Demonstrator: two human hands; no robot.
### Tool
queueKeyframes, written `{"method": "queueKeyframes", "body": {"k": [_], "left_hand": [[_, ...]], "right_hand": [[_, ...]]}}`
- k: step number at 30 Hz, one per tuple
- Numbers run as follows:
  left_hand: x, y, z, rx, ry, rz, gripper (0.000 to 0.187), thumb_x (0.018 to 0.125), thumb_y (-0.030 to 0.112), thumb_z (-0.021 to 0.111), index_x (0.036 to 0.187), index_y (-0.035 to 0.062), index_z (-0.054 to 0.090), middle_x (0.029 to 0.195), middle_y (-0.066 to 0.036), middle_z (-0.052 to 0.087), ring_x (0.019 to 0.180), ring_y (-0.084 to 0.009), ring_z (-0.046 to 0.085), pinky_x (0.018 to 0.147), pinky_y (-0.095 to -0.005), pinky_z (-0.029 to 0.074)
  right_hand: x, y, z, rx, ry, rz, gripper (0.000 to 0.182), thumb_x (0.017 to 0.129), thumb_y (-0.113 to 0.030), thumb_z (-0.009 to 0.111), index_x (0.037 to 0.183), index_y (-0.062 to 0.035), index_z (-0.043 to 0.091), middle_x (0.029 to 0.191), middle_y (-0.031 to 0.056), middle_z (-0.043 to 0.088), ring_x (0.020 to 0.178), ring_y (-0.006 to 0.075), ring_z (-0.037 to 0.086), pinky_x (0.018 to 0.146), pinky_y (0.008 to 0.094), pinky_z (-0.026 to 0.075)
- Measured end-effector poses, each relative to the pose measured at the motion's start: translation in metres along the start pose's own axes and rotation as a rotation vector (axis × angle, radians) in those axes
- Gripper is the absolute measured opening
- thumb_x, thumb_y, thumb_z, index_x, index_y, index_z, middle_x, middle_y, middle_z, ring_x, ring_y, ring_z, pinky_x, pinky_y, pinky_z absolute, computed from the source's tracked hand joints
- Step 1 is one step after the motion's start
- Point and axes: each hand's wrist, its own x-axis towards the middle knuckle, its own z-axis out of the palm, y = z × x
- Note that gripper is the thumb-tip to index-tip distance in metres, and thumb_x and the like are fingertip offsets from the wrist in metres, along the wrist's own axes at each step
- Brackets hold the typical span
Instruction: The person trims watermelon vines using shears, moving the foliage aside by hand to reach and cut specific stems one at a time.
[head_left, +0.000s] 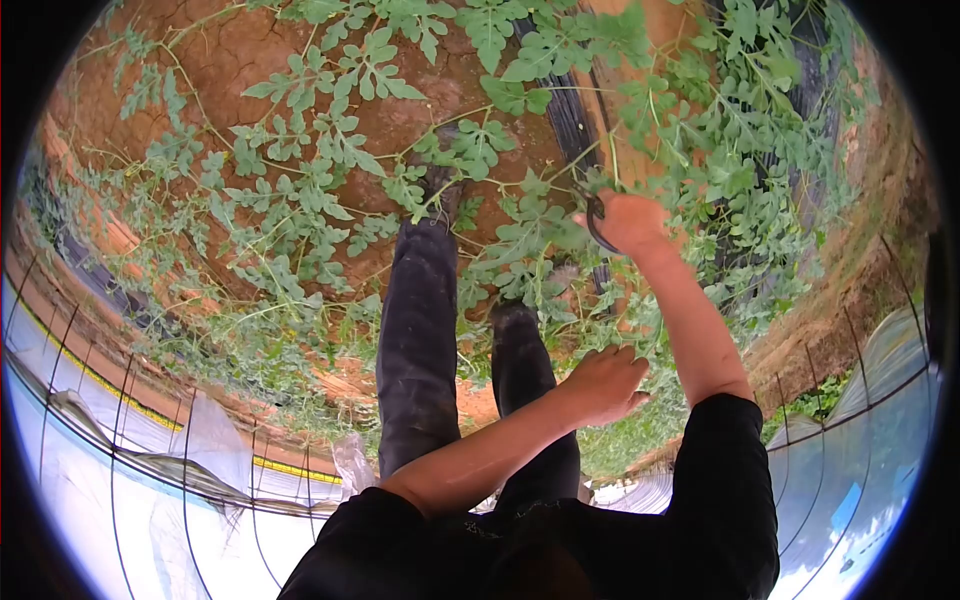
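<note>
My right hand is closed around the black handles of a pair of scissors, out over the vines at upper right. The blades point up among the leaves and are partly hard to make out. Beside them runs a green watermelon vine with lobed leaves. My left hand hangs lower down, in front of my right leg, with its fingers curled in and its back towards me. Nothing shows in it, and it appears apart from the plants.
My legs in dark trousers stand among the vines on brown soil. Black plastic sheeting runs along the bed at upper right, with dense leaves beyond. A greenhouse wall of clear film and thin bars curves round the edge.
</note>
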Motion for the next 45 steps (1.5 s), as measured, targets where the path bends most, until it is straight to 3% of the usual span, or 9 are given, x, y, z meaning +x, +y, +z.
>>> {"method": "queueKeyframes", "body": {"k": [4,10,22,27,28,32,34,40,45], "left_hand": [[-0.001,-0.001,0.003,0.012,0.024,0.016,0.034,0.086,0.029,0.064,0.105,0.0013,0.056,0.097,-0.015,0.055,0.098,-0.0327,0.057,0.084,-0.0437,0.046],[-0.002,-0.004,0.008,0.028,0.063,0.033,0.035,0.087,0.030,0.064,0.104,0.0003,0.056,0.096,-0.015,0.056,0.096,-0.0331,0.057,0.083,-0.0436,0.046],[0.000,-0.003,0.005,0.016,0.018,0.022,0.036,0.087,0.028,0.064,0.107,0.0000,0.056,0.099,-0.016,0.056,0.098,-0.0342,0.056,0.086,-0.0436,0.046],[0.001,-0.004,0.008,-0.004,-0.001,0.017,0.035,0.087,0.028,0.063,0.108,0.0008,0.056,0.100,-0.015,0.056,0.099,-0.0345,0.056,0.086,-0.0450,0.046],[0.000,-0.005,0.009,-0.009,0.013,0.020,0.035,0.087,0.028,0.063,0.108,0.0009,0.056,0.100,-0.015,0.056,0.099,-0.0347,0.056,0.086,-0.0454,0.046],[-0.001,-0.004,0.008,0.007,-0.011,-0.004,0.035,0.087,0.028,0.063,0.109,0.0009,0.056,0.100,-0.015,0.056,0.100,-0.0349,0.056,0.086,-0.0455,0.046],[0.000,-0.005,0.012,0.026,0.004,0.007,0.036,0.087,0.028,0.064,0.109,0.0002,0.055,0.100,-0.015,0.056,0.099,-0.0350,0.056,0.084,-0.0450,0.047],[-0.001,-0.008,0.017,0.047,0.013,0.024,0.038,0.086,0.029,0.065,0.107,-0.0010,0.055,0.097,-0.015,0.056,0.095,-0.0342,0.057,0.081,-0.0443,0.048],[-0.002,-0.008,0.018,0.059,0.020,0.033,0.037,0.085,0.028,0.065,0.106,-0.0004,0.055,0.096,-0.015,0.056,0.093,-0.0333,0.057,0.079,-0.0437,0.048]], "right_hand": [[-0.008,0.003,0.020,-0.129,0.025,-0.025,0.061,0.086,-0.065,0.050,0.105,-0.0077,0.060,0.081,0.0105,0.069,0.080,0.0283,0.068,0.067,0.0387,0.052],[-0.012,0.017,0.048,0.073,0.146,-0.051,0.057,0.082,-0.063,0.057,0.109,-0.0123,0.060,0.073,0.0102,0.067,0.070,0.0291,0.068,0.059,0.0410,0.051],[-0.022,0.013,0.030,0.406,0.173,-0.055,0.054,0.084,-0.060,0.057,0.116,-0.0165,0.060,0.090,0.0147,0.068,0.086,0.0324,0.066,0.074,0.0399,0.052],[0.010,0.031,0.056,1.195,0.387,-0.033,0.061,0.087,-0.058,0.058,0.120,-0.0068,0.058,0.095,0.0139,0.066,0.090,0.0270,0.064,0.085,0.0352,0.050],[0.010,0.037,0.048,1.428,0.256,0.016,0.064,0.089,-0.058,0.056,0.118,-0.0012,0.055,0.086,0.0071,0.062,0.080,0.0186,0.060,0.074,0.0312,0.050],[0.016,0.084,0.047,1.709,0.046,0.148,0.062,0.090,-0.058,0.054,0.117,-0.0023,0.053,0.076,0.0018,0.054,0.067,0.0121,0.052,0.060,0.0253,0.044],[0.018,0.106,0.054,2.146,0.005,0.037,0.060,0.090,-0.060,0.053,0.115,-0.0053,0.052,0.068,-0.0024,0.042,0.060,0.0089,0.042,0.052,0.0236,0.034],[0.026,0.164,0.059,2.088,0.258,0.256,0.059,0.090,-0.061,0.050,0.114,-0.0072,0.053,0.068,-0.0043,0.035,0.059,0.0111,0.037,0.051,0.0269,0.030],[0.029,0.200,0.070,2.197,0.298,0.231,0.057,0.090,-0.059,0.052,0.114,-0.0072,0.052,0.069,-0.0034,0.039,0.059,0.0119,0.039,0.051,0.0277,0.032]]}}
